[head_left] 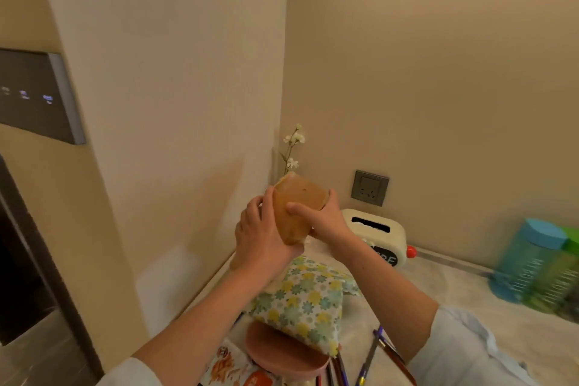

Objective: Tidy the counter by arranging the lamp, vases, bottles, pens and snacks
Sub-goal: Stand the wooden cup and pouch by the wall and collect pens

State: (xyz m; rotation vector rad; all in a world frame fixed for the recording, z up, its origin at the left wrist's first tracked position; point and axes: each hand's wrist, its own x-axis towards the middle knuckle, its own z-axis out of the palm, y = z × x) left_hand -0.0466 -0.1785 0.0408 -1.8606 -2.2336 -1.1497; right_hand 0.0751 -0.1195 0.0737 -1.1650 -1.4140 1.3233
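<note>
I hold a brown, amber-toned vase (297,207) up in the air with both hands, tilted, near the counter's back corner. My left hand (261,236) wraps its lower left side and my right hand (322,213) grips its right side. A sprig of white flowers (293,147) rises behind the vase's top. Below my arms lies a floral-patterned packet (305,301), and a pink round dish (282,351) sits in front of it. Several pens (372,357) lie at the bottom edge, beside an orange snack bag (233,368).
A cream tissue box (376,233) with a red knob stands under a wall socket (370,187). Blue and green bottles (542,266) stand at the right on the marble counter (454,294). A wall closes the left side, with a dark panel (37,97) further left.
</note>
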